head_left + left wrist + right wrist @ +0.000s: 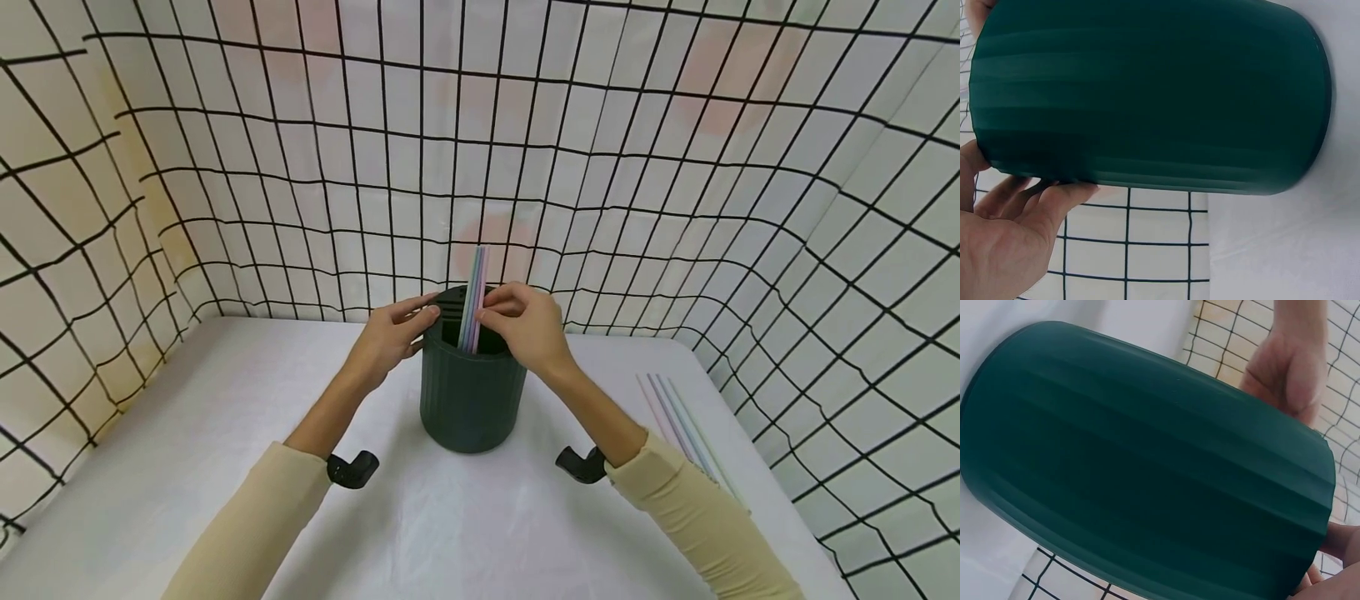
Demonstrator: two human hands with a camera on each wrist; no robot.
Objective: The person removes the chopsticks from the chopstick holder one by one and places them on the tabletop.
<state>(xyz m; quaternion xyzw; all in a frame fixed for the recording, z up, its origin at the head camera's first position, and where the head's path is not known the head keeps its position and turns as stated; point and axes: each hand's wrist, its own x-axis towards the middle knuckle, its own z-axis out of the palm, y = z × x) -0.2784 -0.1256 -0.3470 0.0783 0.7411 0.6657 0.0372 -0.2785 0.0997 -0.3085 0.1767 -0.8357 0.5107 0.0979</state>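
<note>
A dark green ribbed bin [472, 404] stands upright on the white table. My left hand [390, 337] holds the bin's rim at the left, thumb at the top edge and fingers along the outside wall; in the left wrist view this hand [1013, 231] lies against the ribbed side. A bundle of pastel drinking straws [474, 292] stands in the bin, leaning slightly, its tops above the rim. My right hand [528, 325] pinches the straws from the right, over the rim. Their lower ends are hidden inside. In the right wrist view the bin [1141, 456] covers most of the picture.
Several more pastel straws [686, 425] lie side by side on the table [247, 417] at the right, partly behind my right sleeve. A black wire grid [420, 150] fences the table at the back and both sides, with pale cloth behind it.
</note>
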